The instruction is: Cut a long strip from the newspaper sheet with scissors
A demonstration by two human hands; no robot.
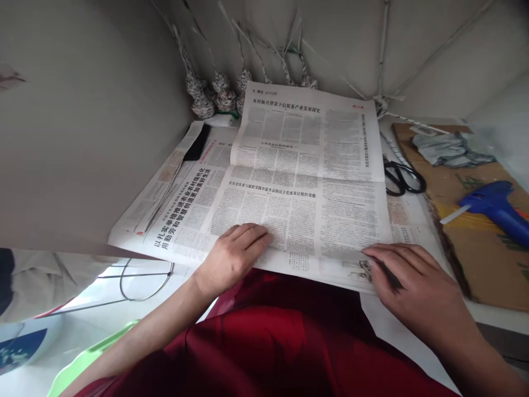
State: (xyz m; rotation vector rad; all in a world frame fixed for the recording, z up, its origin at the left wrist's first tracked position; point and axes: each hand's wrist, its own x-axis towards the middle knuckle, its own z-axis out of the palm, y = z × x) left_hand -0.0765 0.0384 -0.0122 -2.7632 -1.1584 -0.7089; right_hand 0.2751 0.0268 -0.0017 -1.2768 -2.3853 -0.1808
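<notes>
A large printed newspaper sheet (281, 176) lies over other newspaper on the work surface, a crease running across its middle. At its near edge my left hand (237, 251) is closed, fingers together on the paper and thumb hidden. My right hand (409, 275) pinches the near right edge between thumb and fingers. Under the sheet, on the left, another newspaper (185, 204) with large black headlines shows. Black-handled scissors (403, 176) lie beside the sheet's right edge, their blades mostly hidden.
Several woven paper shapes with long stems, such as this gourd-like one (200, 96), stand along the back wall. On the right, a cardboard piece (487, 248) bears a blue glue gun (496, 204) and a crumpled grey cloth (452, 150). Folded paper strips (165, 171) and a black item (197, 143) lie left.
</notes>
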